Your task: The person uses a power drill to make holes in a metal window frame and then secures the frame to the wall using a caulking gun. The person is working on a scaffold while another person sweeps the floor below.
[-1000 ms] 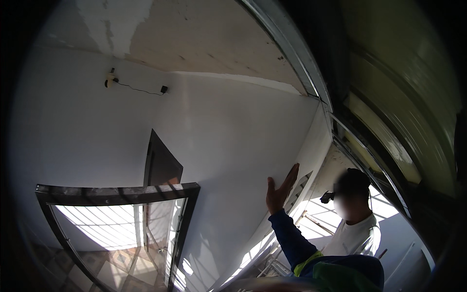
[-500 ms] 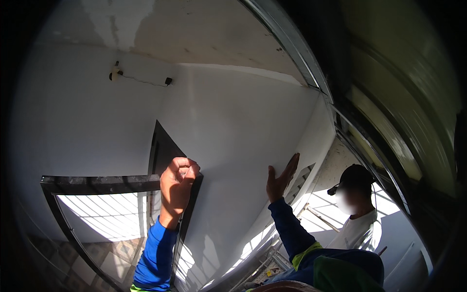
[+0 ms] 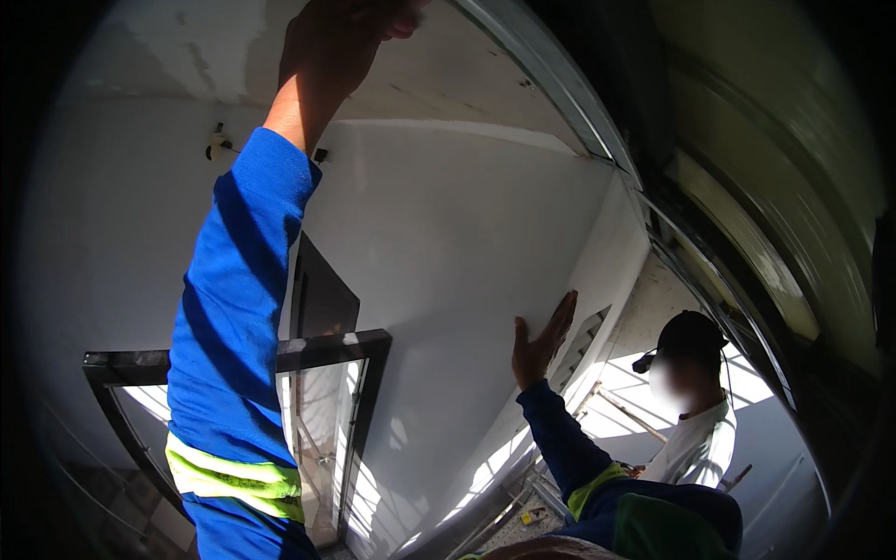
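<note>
White ceiling (image 3: 467, 65), left hand (image 3: 336, 47) raised against it, grip unclear, right hand (image 3: 541, 341) open, flat on wall (image 3: 448, 261)

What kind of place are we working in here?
Probably an unfinished room under construction or renovation: bare white plastered walls, a loose wire and fitting near the ceiling, and a dark-framed glass door. The left hand reaches the ceiling; another person stands nearby.

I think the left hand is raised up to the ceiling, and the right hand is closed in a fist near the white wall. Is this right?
Not quite. The head view shows the right hand open, fingers straight and together, palm toward the white wall, not closed in a fist. The rest holds: the left hand, on a blue-sleeved arm, is raised up to the ceiling.
</note>
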Demonstrator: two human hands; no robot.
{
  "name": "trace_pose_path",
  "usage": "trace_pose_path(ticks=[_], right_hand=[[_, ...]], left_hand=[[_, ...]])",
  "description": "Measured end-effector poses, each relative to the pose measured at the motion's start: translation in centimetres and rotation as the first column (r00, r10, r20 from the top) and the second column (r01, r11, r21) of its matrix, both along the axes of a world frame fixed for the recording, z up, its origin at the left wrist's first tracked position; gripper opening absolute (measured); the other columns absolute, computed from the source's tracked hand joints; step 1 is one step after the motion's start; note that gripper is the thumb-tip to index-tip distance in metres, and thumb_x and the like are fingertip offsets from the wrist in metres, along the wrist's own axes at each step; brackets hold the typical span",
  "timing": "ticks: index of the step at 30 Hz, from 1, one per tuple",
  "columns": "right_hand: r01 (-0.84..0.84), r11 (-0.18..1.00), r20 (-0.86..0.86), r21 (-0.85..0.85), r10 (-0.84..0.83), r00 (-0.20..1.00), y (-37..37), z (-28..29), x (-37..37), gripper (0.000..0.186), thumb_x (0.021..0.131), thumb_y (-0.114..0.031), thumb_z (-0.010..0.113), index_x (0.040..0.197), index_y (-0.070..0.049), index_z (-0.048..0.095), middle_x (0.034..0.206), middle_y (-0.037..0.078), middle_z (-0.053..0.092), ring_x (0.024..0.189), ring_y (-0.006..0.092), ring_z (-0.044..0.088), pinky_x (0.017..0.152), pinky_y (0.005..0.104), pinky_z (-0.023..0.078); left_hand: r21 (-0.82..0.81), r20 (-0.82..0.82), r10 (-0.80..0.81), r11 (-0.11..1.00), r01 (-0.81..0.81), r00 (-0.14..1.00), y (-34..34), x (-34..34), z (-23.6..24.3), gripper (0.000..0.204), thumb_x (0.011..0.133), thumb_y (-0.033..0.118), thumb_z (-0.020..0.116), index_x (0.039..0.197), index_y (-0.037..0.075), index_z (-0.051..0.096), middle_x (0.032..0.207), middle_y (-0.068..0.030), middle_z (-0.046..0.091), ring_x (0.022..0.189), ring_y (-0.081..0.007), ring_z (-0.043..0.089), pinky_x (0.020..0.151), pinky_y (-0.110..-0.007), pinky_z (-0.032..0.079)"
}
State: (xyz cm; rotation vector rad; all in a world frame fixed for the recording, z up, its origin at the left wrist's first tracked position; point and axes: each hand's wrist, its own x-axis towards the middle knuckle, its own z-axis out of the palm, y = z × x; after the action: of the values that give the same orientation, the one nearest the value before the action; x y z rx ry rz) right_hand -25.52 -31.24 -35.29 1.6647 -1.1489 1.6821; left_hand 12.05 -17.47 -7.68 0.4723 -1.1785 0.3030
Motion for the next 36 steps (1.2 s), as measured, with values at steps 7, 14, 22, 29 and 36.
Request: trace_pose_path(ticks=[7, 14, 22, 29, 36], right_hand=[[-0.046, 0.999, 0.004, -0.008, 0.046, 0.999, -0.1, -0.1, -0.1, 0.101, 0.091, -0.031, 0.073, 0.166, -0.01, 0.008, 0.171, 0.017, 0.013, 0.157, 0.0397, 0.016, 0.125, 0.0585, 0.019], [-0.034, 0.999, 0.001, -0.016, 0.034, 0.999, 0.0, -0.1, 0.1, 0.098, 0.092, -0.029, 0.07, 0.166, -0.011, 0.009, 0.171, 0.018, 0.015, 0.157, 0.0405, 0.018, 0.123, 0.0602, 0.022], [-0.068, 0.997, 0.008, -0.031, 0.068, 0.998, 0.1, -0.2, 0.0, 0.099, 0.093, -0.04, 0.07, 0.167, -0.016, 0.008, 0.17, 0.019, 0.015, 0.155, 0.0449, 0.019, 0.119, 0.0658, 0.029], [-0.094, 0.993, -0.007, -0.065, 0.094, 0.996, -0.2, -0.3, -0.2, 0.098, 0.092, -0.03, 0.072, 0.166, -0.01, 0.012, 0.17, 0.017, 0.019, 0.158, 0.0387, 0.017, 0.124, 0.0601, 0.02], [-0.057, 0.994, -0.007, -0.097, 0.057, 0.998, -1.1, -0.9, -0.7, 0.091, 0.098, -0.056, 0.059, 0.166, -0.012, 0.017, 0.17, 0.016, 0.023, 0.157, 0.0379, 0.021, 0.123, 0.0596, 0.023]], left_hand=[[-0.157, 0.075, -0.183, 0.969, 0.193, 0.98, -1.1, -0.6, -0.4, 0.049, 0.102, 0.04, 0.066, 0.092, -0.007, 0.076, 0.085, -0.014, 0.076, 0.082, -0.0183, 0.073, 0.078, -0.031, 0.057], [-0.207, 0.159, -0.36, 0.898, 0.388, 0.919, -0.5, -0.2, -0.9, 0.035, 0.1, 0.029, 0.071, 0.104, -0.006, 0.074, 0.085, -0.0085, 0.073, 0.081, -0.014, 0.066, 0.077, -0.029, 0.054], [-0.2, 0.041, 0.076, 0.977, -0.066, 0.996, 0.9, -3.1, -6.2, 0.074, 0.094, 0.009, 0.072, 0.159, 0.01, 0.036, 0.134, -0.0183, 0.057, 0.111, -0.0268, 0.062, 0.081, -0.038, 0.057], [-0.154, 0.151, 0.286, 0.952, -0.263, 0.946, 1.8, -5.4, -6.7, 0.084, 0.094, 0.014, 0.071, 0.165, 0.013, 0.024, 0.157, -0.022, 0.027, 0.14, -0.0417, 0.043, 0.1, -0.053, 0.053], [-0.261, 0.099, 0.375, 0.904, -0.34, 0.922, -0.1, -5.9, -6.3, 0.072, 0.095, 0.024, 0.073, 0.156, 0.009, 0.039, 0.153, -0.0226, 0.041, 0.138, -0.0373, 0.049, 0.102, -0.049, 0.052]])
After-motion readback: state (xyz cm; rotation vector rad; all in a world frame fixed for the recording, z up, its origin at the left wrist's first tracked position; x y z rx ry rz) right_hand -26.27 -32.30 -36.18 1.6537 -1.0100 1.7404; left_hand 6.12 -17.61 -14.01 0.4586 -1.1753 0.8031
